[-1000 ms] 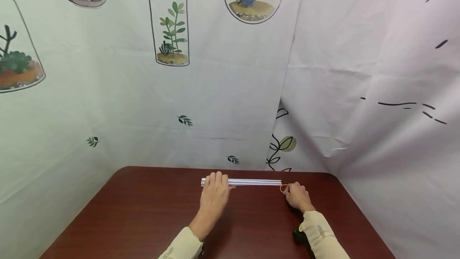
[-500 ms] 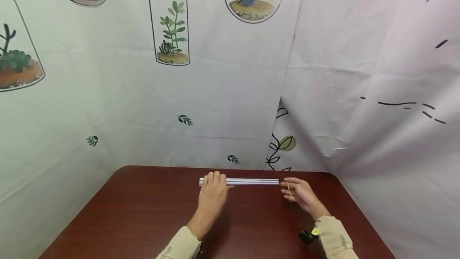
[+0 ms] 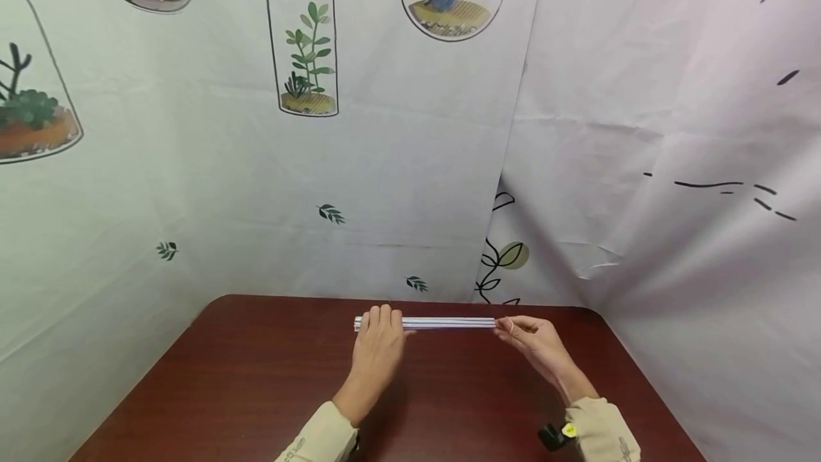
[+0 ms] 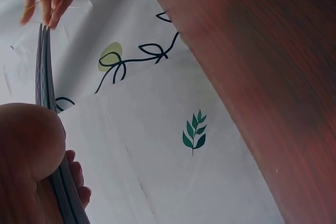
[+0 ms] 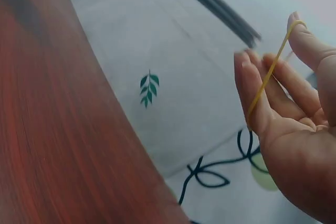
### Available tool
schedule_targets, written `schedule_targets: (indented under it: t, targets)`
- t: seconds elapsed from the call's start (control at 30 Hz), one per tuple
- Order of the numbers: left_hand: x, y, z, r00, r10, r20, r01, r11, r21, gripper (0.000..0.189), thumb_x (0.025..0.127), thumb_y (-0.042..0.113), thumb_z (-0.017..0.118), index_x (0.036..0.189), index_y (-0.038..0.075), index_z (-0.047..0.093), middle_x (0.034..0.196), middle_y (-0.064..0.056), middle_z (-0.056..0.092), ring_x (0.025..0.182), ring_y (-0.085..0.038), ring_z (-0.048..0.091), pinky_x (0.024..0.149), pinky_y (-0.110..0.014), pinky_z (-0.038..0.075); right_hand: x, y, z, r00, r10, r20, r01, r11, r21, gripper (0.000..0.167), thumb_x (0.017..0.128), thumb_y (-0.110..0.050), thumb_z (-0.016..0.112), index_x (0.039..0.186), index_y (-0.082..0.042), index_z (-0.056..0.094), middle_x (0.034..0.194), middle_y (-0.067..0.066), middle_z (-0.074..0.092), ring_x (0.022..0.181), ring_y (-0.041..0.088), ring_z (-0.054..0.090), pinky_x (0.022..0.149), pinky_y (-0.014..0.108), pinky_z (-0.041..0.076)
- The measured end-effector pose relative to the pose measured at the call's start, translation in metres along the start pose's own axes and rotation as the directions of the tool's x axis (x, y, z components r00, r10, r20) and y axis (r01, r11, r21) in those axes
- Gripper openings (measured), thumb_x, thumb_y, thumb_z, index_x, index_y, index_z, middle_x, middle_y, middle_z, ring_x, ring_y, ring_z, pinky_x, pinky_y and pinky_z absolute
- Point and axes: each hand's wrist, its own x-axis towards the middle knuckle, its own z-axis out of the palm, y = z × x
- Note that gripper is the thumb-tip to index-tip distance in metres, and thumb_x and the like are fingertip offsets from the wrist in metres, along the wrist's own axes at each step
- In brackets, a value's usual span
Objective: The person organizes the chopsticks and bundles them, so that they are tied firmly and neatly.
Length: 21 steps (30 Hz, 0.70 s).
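A bundle of long thin white sticks [image 3: 449, 323] runs level along the far part of the table. My left hand [image 3: 378, 351] grips it near its left end, thumb on one side and fingers on the other in the left wrist view. At the opposite end is my right hand [image 3: 541, 348], its fingertips right by the stick ends. A yellow rubber band [image 5: 270, 72] is stretched between its thumb and fingers, which are spread apart in the right wrist view. The left palm hides part of the bundle.
The dark red wooden table [image 3: 256, 376] ends at a back edge just beyond the sticks. Behind it hangs a white cloth [image 3: 410, 162] printed with plants in jars. A black wrist device [image 3: 551, 437] sits at the right cuff.
My right hand has turned and spread its fingers, stretching the rubber band, then come up to the bundle's right end. My left hand and the bundle have shifted slightly left.
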Motion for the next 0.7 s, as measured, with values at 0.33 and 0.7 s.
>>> schedule_targets:
  t: [0.33, 0.7]
  targets:
    - [0.003, 0.006, -0.006, 0.999, 0.029, 0.023, -0.029, 1.0, -0.004, 0.046, 0.077, 0.041, 0.076, 0.082, 0.005, 0.049, 0.078, -0.008, 0.043, 0.074, -0.026, 0.04, 0.072, -0.036, 0.036, 0.016, -0.001, 0.025, 0.985, -0.159, 0.061, 0.168, 0.963, -0.208, 0.031, 0.09, 0.003, 0.067, 0.119, -0.008, 0.07, 0.11, 0.017, 0.072, 0.102, 0.011, 0.069, 0.085, 0.024, 0.053]
    - [0.002, 0.007, -0.008, 0.998, 0.037, 0.054, -0.036, 0.999, -0.004, 0.045, 0.079, 0.042, 0.075, 0.084, 0.004, 0.051, 0.078, -0.008, 0.043, 0.075, -0.026, 0.04, 0.072, -0.037, 0.035, 0.032, -0.01, 0.04, 0.994, -0.056, 0.093, 0.093, 0.884, -0.457, 0.03, 0.086, -0.005, 0.075, 0.112, 0.009, 0.069, 0.113, 0.026, 0.067, 0.095, 0.009, 0.068, 0.08, 0.028, 0.056]
